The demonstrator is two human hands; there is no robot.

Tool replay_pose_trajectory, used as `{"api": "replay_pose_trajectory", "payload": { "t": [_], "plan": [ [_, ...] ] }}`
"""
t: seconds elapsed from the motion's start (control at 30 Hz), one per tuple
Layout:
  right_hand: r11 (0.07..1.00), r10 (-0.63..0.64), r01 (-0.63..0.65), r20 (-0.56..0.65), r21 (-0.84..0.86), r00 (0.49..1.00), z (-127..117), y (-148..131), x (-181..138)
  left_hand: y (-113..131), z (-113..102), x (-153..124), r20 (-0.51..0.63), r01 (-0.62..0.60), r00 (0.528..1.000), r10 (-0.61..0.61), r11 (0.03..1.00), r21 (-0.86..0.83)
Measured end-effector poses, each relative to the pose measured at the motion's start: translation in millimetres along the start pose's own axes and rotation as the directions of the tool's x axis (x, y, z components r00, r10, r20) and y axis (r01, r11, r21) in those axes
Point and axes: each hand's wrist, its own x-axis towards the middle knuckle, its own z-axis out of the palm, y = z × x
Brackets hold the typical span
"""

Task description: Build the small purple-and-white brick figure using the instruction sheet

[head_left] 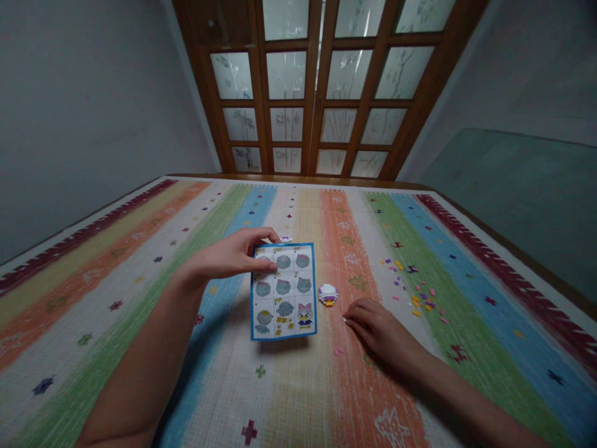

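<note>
My left hand (242, 252) grips the upper left edge of a blue-bordered instruction sheet (284, 292), thumb in front and fingers behind. The sheet is tilted up above the cloth and shows step drawings in a grid, with a coloured duck-like figure at lower right. My right hand (373, 323) rests on the cloth with its fingers pinched together; a tiny white piece (345, 320) shows at the fingertips. Between sheet and right hand sits a small white, purple and orange brick build (328, 295). Another white and purple part (286, 239) is partly hidden behind the sheet.
Loose yellow, pink and purple bricks (424, 298) lie scattered to the right of my right hand. Pink pieces (338, 352) lie nearer to me. A striped cloth (298, 398) covers the table. Beyond its far edge stand wooden doors with glass panes (286, 74).
</note>
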Motion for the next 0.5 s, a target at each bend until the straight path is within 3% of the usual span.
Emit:
{"api": "replay_pose_trajectory", "payload": {
  "t": [0.17, 0.27, 0.37, 0.5],
  "plan": [
    [0.999, 0.016, -0.016, -0.014, 0.033, 1.000, -14.0, 1.5, 22.7, -35.5, 14.9, 13.1, 0.145, 0.073, 0.987, -0.072, 0.997, -0.003],
    [0.998, -0.001, 0.000, 0.007, 0.063, 1.000, -21.0, 6.8, 45.7, -62.2, 29.3, 20.4, 0.222, 0.108, 0.966, -0.133, 0.987, 0.123],
    [0.999, -0.013, 0.009, 0.088, 0.042, 0.996, -22.3, 10.6, 63.4, -76.7, 38.7, 22.4, 0.163, 0.111, 0.973, -0.165, 0.948, 0.299],
    [0.999, -0.050, 0.046, 0.145, 0.026, 0.988, -22.4, 9.2, 73.0, -68.7, 47.5, 21.0, 0.006, 0.130, 0.989, -0.145, 0.906, 0.403]
  ]
}}
